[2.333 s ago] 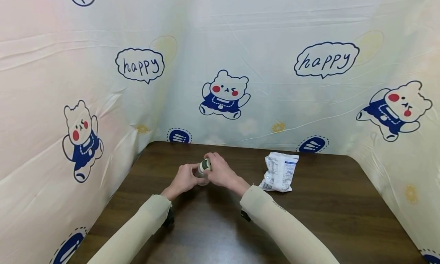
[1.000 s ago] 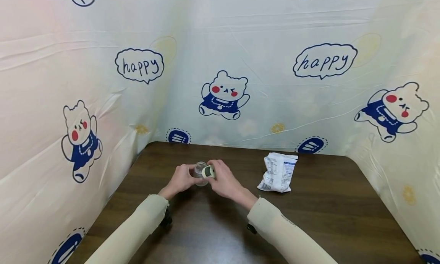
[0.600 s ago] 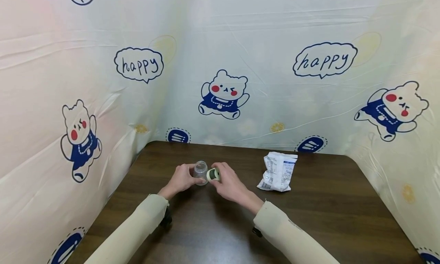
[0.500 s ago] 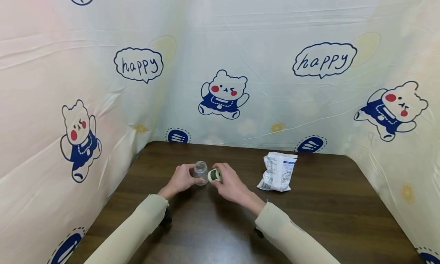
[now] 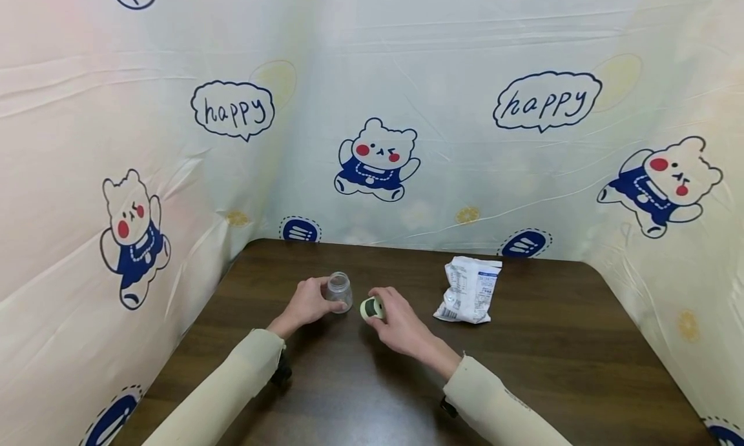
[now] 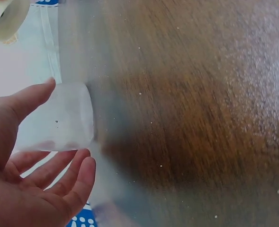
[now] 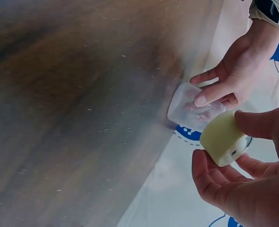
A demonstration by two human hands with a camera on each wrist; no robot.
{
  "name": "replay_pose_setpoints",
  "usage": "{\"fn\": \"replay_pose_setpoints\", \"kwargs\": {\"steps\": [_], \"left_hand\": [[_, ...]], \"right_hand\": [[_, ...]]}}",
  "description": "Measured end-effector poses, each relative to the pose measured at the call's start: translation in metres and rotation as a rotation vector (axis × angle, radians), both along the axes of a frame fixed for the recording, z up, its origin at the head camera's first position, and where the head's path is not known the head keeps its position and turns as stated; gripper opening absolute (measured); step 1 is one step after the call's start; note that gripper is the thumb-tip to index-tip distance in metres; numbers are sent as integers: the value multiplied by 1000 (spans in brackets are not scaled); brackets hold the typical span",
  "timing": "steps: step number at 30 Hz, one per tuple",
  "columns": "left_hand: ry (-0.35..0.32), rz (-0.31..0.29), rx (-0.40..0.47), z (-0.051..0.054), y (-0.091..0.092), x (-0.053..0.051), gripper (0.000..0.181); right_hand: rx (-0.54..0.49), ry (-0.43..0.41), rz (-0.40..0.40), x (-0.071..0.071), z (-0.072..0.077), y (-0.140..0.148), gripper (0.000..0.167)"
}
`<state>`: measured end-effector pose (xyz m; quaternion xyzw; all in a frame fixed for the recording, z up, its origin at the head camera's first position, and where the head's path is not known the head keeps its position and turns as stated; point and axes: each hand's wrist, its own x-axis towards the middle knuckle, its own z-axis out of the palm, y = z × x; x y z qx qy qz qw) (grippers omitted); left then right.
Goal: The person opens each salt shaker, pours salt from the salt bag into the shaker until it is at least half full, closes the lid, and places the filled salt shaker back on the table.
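Observation:
A clear jar (image 5: 340, 292) without its lid stands upright on the table. My left hand (image 5: 306, 304) holds it from the left, thumb on the near side and fingers behind, as the left wrist view also shows the jar (image 6: 58, 118) between thumb and fingers. To the right of the jar, my right hand (image 5: 401, 323) pinches a pale green lid (image 5: 372, 309) with a dark patch, tilted and held apart from the jar. In the right wrist view the lid (image 7: 223, 139) sits between thumb and fingertips.
A white printed snack bag (image 5: 469, 290) lies on the dark wooden table (image 5: 558, 343), right of my right hand. A patterned cloth (image 5: 372, 65) with bears hangs around the table's back and sides.
The lid was on the jar at first. My right hand has lifted it off and moved it right and toward me. My left hand has stayed on the jar.

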<state>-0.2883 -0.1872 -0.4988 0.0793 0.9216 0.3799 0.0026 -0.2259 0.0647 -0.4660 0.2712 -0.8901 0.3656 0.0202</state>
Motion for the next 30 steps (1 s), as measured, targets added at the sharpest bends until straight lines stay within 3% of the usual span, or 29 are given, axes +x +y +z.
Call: {"fn": "replay_pose_setpoints", "kwargs": {"steps": [11, 22, 30], "left_hand": [[28, -11, -7, 6, -1, 1, 59], [65, -28, -61, 3, -8, 4, 86], [-14, 26, -126, 12, -13, 16, 92]], "right_hand": [[-8, 7, -34, 6, -8, 18, 42], [3, 1, -21, 11, -9, 23, 42], [12, -4, -26, 13, -11, 28, 40]]}}
